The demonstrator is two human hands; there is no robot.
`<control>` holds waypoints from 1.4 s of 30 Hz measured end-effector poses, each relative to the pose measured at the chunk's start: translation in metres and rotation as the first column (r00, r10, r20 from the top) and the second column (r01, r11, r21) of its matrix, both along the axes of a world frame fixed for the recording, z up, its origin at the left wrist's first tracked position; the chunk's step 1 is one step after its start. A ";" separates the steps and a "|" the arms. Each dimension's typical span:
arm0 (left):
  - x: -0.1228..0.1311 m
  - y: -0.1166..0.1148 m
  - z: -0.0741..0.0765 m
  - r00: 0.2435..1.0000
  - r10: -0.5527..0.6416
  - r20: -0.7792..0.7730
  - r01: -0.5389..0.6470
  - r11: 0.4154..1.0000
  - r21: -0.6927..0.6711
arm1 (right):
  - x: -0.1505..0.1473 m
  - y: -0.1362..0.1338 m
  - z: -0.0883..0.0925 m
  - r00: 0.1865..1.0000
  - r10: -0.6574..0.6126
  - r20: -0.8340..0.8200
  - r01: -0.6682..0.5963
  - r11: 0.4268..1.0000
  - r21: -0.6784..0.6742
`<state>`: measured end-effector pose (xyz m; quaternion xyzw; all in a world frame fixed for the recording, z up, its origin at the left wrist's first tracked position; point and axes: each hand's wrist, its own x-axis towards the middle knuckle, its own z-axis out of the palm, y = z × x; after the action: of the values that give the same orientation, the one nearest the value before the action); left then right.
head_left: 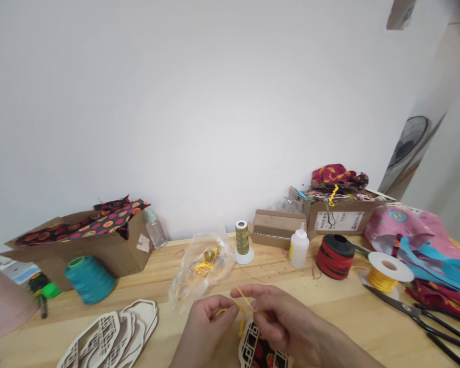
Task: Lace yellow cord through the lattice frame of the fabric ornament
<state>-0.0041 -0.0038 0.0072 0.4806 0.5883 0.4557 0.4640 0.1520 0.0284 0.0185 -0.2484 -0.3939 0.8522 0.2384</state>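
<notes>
A yellow cord point(242, 321) runs between my two hands at the front of the table. My left hand point(210, 324) pinches one part of it between thumb and forefinger. My right hand point(278, 319) grips another part, the index finger stretched out along the strand. Just below the fingers is a cut-out lattice frame point(248, 345) backed with dark patterned fabric. The right hand covers part of this piece, and its lower edge leaves the picture. Whether the cord is fastened to the frame, I cannot tell.
Several lattice frames point(107, 337) are stacked at left, near a teal thread cone point(89, 278). Behind my hands lie a plastic bag point(191, 260), a green thread spool point(242, 239) and a glue bottle point(299, 249). Scissors point(414, 314) and a yellow cord spool point(387, 273) are at right.
</notes>
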 end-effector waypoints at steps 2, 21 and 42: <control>0.002 0.000 0.000 0.994 -0.041 0.099 0.046 0.998 -0.045 | -0.009 -0.006 -0.006 0.993 -0.038 0.110 0.022 0.988 0.151; 0.003 0.000 0.001 0.967 0.022 0.254 0.028 0.981 -0.190 | -0.015 -0.014 -0.018 0.644 -0.674 0.362 -0.244 0.267 0.932; -0.007 0.003 -0.010 0.985 -0.006 0.170 0.020 0.997 -0.081 | -0.012 -0.013 -0.012 0.615 -0.687 0.387 -0.414 0.138 0.900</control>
<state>-0.0111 -0.0010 -0.0028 0.4246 0.5618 0.4671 0.5347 0.1398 0.0158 0.0060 -0.4058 -0.8713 0.1442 0.2355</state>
